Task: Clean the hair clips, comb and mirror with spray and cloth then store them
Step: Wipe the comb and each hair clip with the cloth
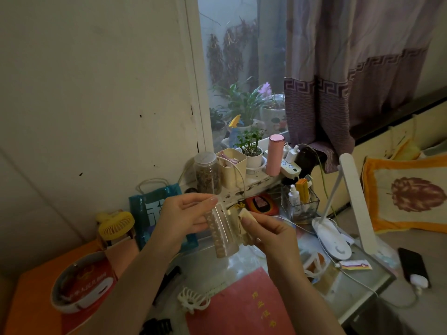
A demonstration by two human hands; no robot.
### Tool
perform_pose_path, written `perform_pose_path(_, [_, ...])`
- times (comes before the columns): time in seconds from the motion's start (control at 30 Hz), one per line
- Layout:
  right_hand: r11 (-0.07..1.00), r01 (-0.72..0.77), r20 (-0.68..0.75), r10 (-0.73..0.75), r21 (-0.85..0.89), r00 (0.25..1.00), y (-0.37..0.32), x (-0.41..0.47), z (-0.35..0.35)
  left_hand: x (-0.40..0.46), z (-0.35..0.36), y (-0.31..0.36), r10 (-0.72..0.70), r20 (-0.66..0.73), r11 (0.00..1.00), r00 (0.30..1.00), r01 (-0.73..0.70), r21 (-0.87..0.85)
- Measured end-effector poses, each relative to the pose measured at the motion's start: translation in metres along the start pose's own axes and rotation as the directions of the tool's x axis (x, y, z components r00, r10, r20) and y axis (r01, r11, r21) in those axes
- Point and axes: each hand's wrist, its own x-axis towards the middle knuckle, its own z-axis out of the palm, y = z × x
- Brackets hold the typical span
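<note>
- The glass-topped table point(358, 284) carries most of the clutter
- A white claw clip point(192, 301) lies near its front edge, a black clip point(157, 325) just left of it
- A red booklet point(242, 308) lies flat beside the white clip
- The white desk lamp point(332, 240) stands on the right half, near a clear glass holder point(301, 207)
- A red and white tin point(82, 284) sits at the left
- A windowsill ledge point(254, 183) behind holds a pink flask point(275, 154) and a jar point(208, 172)

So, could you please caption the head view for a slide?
Left hand holds a comb while right hand wipes it with a cloth.
</note>
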Motion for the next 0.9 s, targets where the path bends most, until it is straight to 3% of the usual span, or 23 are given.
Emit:
perform_pose_path(0.23, [1.000, -0.020, -0.045, 0.021, 0.020, 0.999, 0.004, -0.002, 0.006, -0.005, 0.005, -0.005, -0.044, -0.019, 0.989, 0.999, 0.041, -0.145])
perform_pose_path(0.9, [0.976, -0.108, -0.016, 0.113, 0.189, 0.993, 0.002, -0.009, 0.000, 0.000, -0.008, -0.025, -0.121, -0.042, 0.933, 0.992, 0.099, -0.346])
